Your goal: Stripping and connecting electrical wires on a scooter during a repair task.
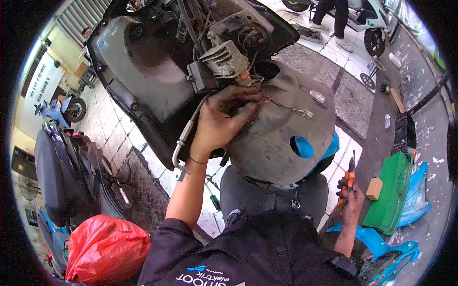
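My left hand (224,119) is raised to the underside of a scooter's front body panel (281,138), grey and dusty. Its dirty fingers pinch thin red and black wires (267,101) that run from a ribbed metal part (224,58) and a small grey connector box (198,78). A white plug (305,113) hangs on the wire to the right. My right hand (350,193) is low at the right, closed around orange-handled pliers (350,174) that point upward. A blue piece shows through a hole in the panel (301,147).
A dark scooter (67,176) and a red plastic bag (105,248) stand at the left. A green panel (393,190) with a small wooden block (374,188), blue body panels (420,190) and a screwdriver (213,198) lie on the tiled floor. Another person's legs (334,14) stand by a white scooter at the top right.
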The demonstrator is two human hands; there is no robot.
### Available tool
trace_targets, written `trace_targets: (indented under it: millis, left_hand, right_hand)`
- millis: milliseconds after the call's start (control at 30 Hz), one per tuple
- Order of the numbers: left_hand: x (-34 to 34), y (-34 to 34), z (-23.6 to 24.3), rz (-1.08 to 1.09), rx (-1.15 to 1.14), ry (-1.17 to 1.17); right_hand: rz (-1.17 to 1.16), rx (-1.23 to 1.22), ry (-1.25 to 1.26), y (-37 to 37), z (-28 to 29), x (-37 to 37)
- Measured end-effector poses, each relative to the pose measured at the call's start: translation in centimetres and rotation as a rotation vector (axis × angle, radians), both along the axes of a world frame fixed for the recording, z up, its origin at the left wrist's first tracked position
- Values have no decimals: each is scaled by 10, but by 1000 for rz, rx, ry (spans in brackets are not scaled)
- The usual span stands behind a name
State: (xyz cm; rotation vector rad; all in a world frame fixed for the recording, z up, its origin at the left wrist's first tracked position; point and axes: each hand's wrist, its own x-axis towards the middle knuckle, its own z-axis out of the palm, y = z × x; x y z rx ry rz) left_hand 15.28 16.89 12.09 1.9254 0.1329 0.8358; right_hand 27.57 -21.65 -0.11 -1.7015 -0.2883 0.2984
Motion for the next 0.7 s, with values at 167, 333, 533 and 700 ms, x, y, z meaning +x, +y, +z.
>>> trace_targets:
  millis: [167, 333, 533, 700]
  left_hand:
    - [2, -1, 3, -21, -31, -33]
    - [7, -5, 8, 48, 90, 41]
    - [10, 1, -1, 96, 191, -86]
    - [11, 0, 1, 85, 256, -123]
  right_hand:
    - [-2, 7, -40, 30, 62, -13]
    - [190, -100, -599, 80, 120, -24]
    - [343, -191, -697, 154, 148, -26]
    - [392, -258, -661, 174, 145, -23]
